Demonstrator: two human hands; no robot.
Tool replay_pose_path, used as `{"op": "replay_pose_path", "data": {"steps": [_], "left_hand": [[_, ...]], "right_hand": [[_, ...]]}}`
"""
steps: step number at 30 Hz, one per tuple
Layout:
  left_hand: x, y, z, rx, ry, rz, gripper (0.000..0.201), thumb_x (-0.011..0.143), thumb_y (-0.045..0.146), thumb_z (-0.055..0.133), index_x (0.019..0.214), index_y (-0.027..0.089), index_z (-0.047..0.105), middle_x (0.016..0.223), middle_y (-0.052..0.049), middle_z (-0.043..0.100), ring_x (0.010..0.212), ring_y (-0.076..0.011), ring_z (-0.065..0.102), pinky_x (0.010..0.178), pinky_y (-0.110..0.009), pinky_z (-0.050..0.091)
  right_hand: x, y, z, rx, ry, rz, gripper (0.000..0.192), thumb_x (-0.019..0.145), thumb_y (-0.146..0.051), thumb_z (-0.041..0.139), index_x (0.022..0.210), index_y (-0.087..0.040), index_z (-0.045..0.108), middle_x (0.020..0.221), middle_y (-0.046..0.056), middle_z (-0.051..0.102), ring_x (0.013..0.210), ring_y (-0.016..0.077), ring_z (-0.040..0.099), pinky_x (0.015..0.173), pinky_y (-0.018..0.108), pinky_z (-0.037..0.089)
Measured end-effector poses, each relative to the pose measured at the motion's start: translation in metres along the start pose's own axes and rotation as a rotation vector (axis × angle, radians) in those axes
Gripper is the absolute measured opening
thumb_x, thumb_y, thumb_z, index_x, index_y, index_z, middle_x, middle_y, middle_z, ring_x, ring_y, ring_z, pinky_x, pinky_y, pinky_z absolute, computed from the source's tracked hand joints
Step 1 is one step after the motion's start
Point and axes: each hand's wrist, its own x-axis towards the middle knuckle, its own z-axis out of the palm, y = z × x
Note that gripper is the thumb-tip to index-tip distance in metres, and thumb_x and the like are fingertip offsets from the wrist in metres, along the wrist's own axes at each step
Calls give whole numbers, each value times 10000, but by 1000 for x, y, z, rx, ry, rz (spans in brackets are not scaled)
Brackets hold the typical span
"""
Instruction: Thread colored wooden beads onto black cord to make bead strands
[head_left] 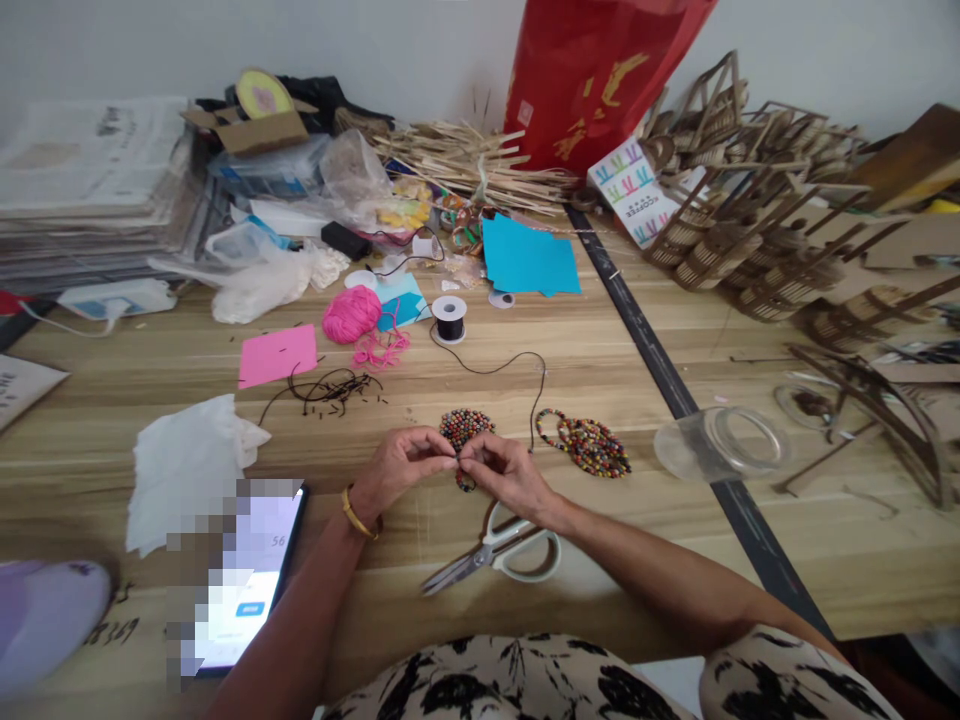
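My left hand point(405, 465) and my right hand point(511, 478) meet fingertip to fingertip in the middle of the table. Both are closed in a pinch on a string of multicoloured beads point(466, 426); its coils lie bunched just beyond the fingers, and a small bead loop shows below them. The exact bit between the fingertips is too small to make out. A second bead string point(592, 445) lies coiled to the right of my right hand. Scissors point(487, 552) with pale handles rest below my right hand, blades partly apart. Black cord runs from a spool point(449, 320) toward my right hand.
Left are a lit phone point(251, 580), white tissue point(184, 465), black cord scraps point(337, 390) and pink yarn point(351, 313). Right are a clear plastic container point(720, 443) and several small woven baskets point(720, 250). Blue sheets point(529, 255) and stacked newspapers point(90, 190) stand farther back.
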Motion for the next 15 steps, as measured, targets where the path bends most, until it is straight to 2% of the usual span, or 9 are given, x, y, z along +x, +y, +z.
{"op": "replay_pose_path", "data": {"steps": [8,15], "left_hand": [[0,2,0,51,-18,27,117,653,225,693,652,115,653,639,-14,647,626,-120,565,629,-220,441],[0,2,-1,52,2,40,115,657,235,689,657,126,651,647,-16,654,632,-126,570,633,-226,448]], "right_hand": [[-1,-4,0,1,-30,-47,208,818,-327,584,919,-147,552,670,-3,536,581,90,487,532,208,396],[0,-7,-1,-158,-38,-70,159,819,-302,564,784,-147,558,662,6,522,563,88,449,521,209,376]]}}
